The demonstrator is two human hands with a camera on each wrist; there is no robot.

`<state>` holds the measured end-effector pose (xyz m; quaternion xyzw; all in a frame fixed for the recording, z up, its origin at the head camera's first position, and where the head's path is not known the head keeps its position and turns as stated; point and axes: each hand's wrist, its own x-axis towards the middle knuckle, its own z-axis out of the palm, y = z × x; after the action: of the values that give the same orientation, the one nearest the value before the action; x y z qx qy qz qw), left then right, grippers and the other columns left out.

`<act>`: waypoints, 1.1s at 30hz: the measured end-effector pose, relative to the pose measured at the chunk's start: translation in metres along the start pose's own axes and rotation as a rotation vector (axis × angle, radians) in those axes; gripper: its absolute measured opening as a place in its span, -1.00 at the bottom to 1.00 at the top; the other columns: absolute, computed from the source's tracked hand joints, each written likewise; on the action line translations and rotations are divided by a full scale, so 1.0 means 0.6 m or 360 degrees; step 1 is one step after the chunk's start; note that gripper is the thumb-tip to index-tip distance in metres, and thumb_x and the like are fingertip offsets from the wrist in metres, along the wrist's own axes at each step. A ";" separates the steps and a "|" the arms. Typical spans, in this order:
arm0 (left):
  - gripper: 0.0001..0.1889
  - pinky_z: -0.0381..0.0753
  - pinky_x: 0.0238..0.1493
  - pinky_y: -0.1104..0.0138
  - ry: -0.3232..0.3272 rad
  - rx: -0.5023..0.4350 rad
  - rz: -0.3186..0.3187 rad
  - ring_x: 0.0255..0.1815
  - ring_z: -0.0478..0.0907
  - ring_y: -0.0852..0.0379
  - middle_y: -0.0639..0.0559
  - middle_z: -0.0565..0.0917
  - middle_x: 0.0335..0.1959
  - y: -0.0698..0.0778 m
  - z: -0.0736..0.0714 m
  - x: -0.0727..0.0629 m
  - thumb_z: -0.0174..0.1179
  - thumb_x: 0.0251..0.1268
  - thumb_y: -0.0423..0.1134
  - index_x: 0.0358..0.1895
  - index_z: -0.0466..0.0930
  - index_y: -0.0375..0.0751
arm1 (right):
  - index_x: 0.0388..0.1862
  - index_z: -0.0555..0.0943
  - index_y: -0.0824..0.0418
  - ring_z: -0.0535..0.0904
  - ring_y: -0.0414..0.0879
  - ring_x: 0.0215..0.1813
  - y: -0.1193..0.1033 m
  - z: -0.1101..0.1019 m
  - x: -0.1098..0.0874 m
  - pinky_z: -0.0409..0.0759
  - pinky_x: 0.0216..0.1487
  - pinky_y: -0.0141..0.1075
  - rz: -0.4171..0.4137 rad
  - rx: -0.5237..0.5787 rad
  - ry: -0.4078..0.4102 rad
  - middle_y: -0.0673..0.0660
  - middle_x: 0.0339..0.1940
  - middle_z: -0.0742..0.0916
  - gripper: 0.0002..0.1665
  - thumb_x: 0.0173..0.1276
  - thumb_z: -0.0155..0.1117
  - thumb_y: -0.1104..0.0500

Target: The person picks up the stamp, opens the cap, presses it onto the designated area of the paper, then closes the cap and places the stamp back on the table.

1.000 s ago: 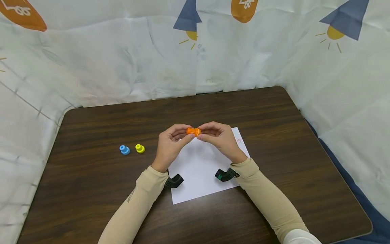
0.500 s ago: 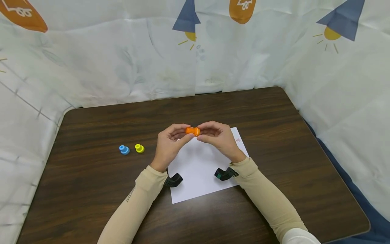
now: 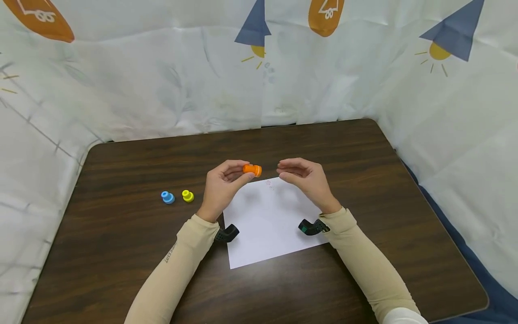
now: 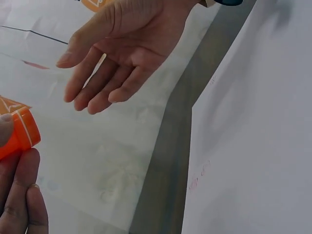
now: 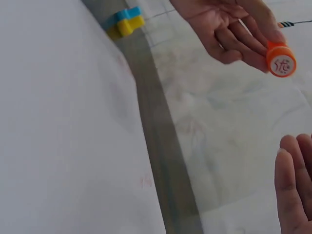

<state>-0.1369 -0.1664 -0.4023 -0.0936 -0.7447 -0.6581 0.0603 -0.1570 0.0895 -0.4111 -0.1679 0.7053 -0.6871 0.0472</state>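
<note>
My left hand (image 3: 223, 185) pinches an orange toy stamp (image 3: 252, 170) between thumb and fingers, above the far edge of a white sheet of paper (image 3: 267, 225). In the right wrist view the end of the orange stamp (image 5: 282, 65) shows a white face with a red pattern. My right hand (image 3: 305, 180) hovers apart from it, fingers relaxed and holding nothing. Small red marks (image 3: 269, 183) are on the paper near its far edge. A blue stamp (image 3: 167, 197) and a yellow stamp (image 3: 188, 195) stand on the table to the left of my left hand.
The brown wood-grain table (image 3: 133, 252) has rounded corners. White printed cloth (image 3: 182, 81) hangs behind it and along both sides. Each wrist wears a black camera mount, such as the left camera mount (image 3: 227, 234), low over the paper.
My right hand has let go of the stamp's end and moved away to the right. My left hand keeps the stamp, shifted slightly left, and red marks on the paper now show between the hands.
</note>
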 end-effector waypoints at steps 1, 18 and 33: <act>-0.65 0.72 0.12 0.50 0.0002 0.0017 0.0000 -0.05 0.74 0.36 -0.22 0.76 0.06 -0.001 -0.003 0.001 0.49 0.22 -0.30 0.07 0.71 -0.26 | 0.18 0.68 0.28 0.79 -0.21 0.07 0.000 -0.005 -0.001 0.75 0.17 -0.34 0.0014 -0.0033 0.0000 -0.01 0.04 0.81 -0.53 0.31 0.53 0.21; -0.67 0.68 0.08 0.61 0.0035 0.0281 0.0031 -0.10 0.69 0.51 -0.21 0.77 0.02 -0.011 -0.077 0.011 0.46 0.27 -0.31 0.07 0.71 -0.30 | 0.58 0.38 -0.08 0.51 0.23 0.50 0.007 -0.093 -0.028 0.49 0.54 0.08 0.0205 -0.0943 -0.0176 0.12 0.60 0.48 -0.19 0.42 0.40 -0.17; -0.66 0.63 0.05 0.65 0.0075 0.0563 0.0000 -0.14 0.67 0.55 0.37 0.75 -0.14 0.006 -0.147 0.008 0.49 0.26 -0.16 0.07 0.75 -0.13 | 0.72 0.08 0.02 -0.11 0.23 0.78 0.015 -0.154 -0.063 0.17 0.60 0.41 0.0370 -0.1443 -0.0488 0.16 0.78 0.05 0.12 0.36 0.42 -0.24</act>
<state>-0.1436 -0.2534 -0.3869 -0.0662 -0.8473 -0.5187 0.0932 -0.1507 0.1891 -0.4215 -0.1910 0.9323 -0.2685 0.1490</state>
